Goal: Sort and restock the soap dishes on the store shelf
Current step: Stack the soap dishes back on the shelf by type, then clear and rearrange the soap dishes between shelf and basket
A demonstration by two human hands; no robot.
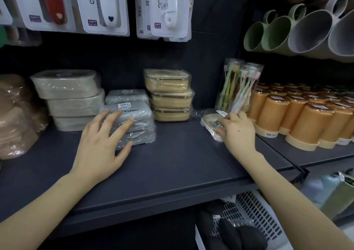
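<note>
On the dark shelf point(172, 163) stand wrapped soap dishes in stacks: pale grey-green ones point(67, 96) at the left, grey ones point(138, 123) in the middle, tan ones point(169, 94) behind. My left hand point(103, 138) rests with spread fingers on top of the grey stack. To the right a single cream soap dish point(208, 122) in clear wrap lies flat on the shelf. My right hand point(235, 131) grips it, fingers curled over its near and right side.
A clear pack of toothbrushes point(239, 85) stands just behind my right hand. Orange cups point(298, 119) fill the shelf to the right. Mugs point(306, 31) hang above right, packaged brushes point(103, 6) above. A white basket point(254, 217) sits below the shelf. Brown wrapped goods point(15, 115) lie far left.
</note>
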